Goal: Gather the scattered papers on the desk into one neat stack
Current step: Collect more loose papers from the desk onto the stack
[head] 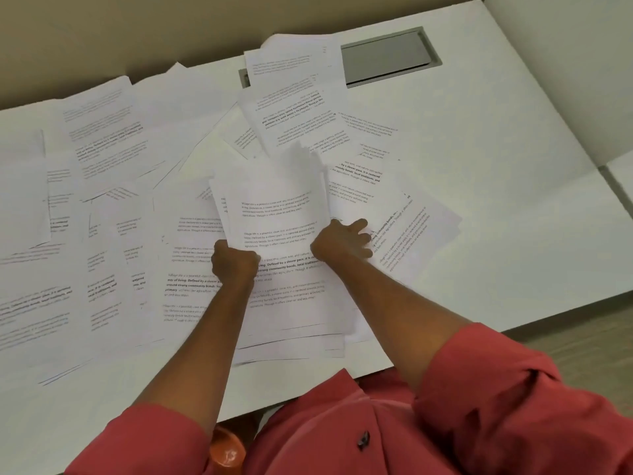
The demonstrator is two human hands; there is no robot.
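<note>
**Operator:** What have my hands got?

**Spotter:** Your left hand (234, 265) is a closed fist round the lower left corner of a bundle (274, 207) of printed sheets. The bundle is lifted off the desk (513, 207) and its top edge is blurred. Your right hand (342, 240) sits at the bundle's lower right corner, fingers bent and spread over the fanned sheets (414, 228) just beside it. I cannot tell whether it pinches the bundle or only presses on those sheets.

**Operator:** And the other papers?

**Spotter:** Loose papers (102, 217) overlap at all angles from the desk's left edge to its middle, and some reach the far edge. A rough pile (291, 313) lies under your forearms at the near edge.

**Operator:** Can you read anything?

**Spotter:** The bundle's top page begins "Village life is a peaceful". On the pile, bold lines read "Defined by a slower pace" and "strong community bonds, local traditions". A plainer line ends "less stress".

**Operator:** Anything else?

**Spotter:** A grey flap (390, 56) is set into the desk near the far edge, with pages just beside its left end. Your red sleeves (513, 406) are pushed up. An orange object (227, 450) shows below the near edge, too blurred to name.
</note>
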